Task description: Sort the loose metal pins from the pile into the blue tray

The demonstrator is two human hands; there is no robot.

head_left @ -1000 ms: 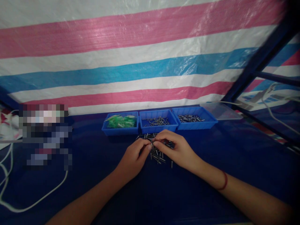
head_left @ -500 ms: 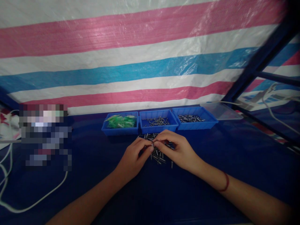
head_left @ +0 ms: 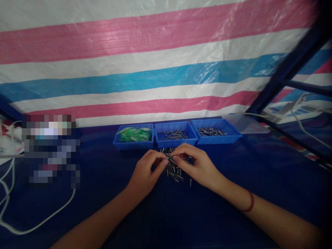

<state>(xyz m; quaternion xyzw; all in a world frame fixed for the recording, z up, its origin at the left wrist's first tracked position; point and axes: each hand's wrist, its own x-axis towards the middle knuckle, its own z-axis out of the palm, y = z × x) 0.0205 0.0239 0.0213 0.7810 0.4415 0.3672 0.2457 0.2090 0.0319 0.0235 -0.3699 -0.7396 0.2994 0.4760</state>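
a thin metal pin (head_left: pixel 169 158) sits between the two sets of fingertips, held just above the loose pile of pins (head_left: pixel 175 172) on the blue desk (head_left: pixel 233 180). compared with a moment ago almost nothing has shifted: the hands meet at the same spot over the pile, and only the left hand (head_left: pixel 145 173) has arched its fingers a touch higher, so a little more of the pin shows between the thumbs. the work is staying in one place, fingertip to fingertip.

the left hand's grip is a closed pinch on the near-left end of the pin, thumb and forefinger together. the right hand (head_left: pixel 197 166) pinches the other end the same way, with its other fingers curled over the pile. whether it is one piece or two joined is too small to tell.

just beyond the pile stand three blue trays in a row: the middle tray (head_left: pixel 176 142) and the right tray (head_left: pixel 219 139) hold more pins, the left tray (head_left: pixel 132 145) holds green pieces (head_left: pixel 135 134). a red string (head_left: pixel 249 204) circles the right wrist. a white cable (head_left: pixel 46 218) loops at the near left, and a striped tarp (head_left: pixel 155 76) hangs behind.
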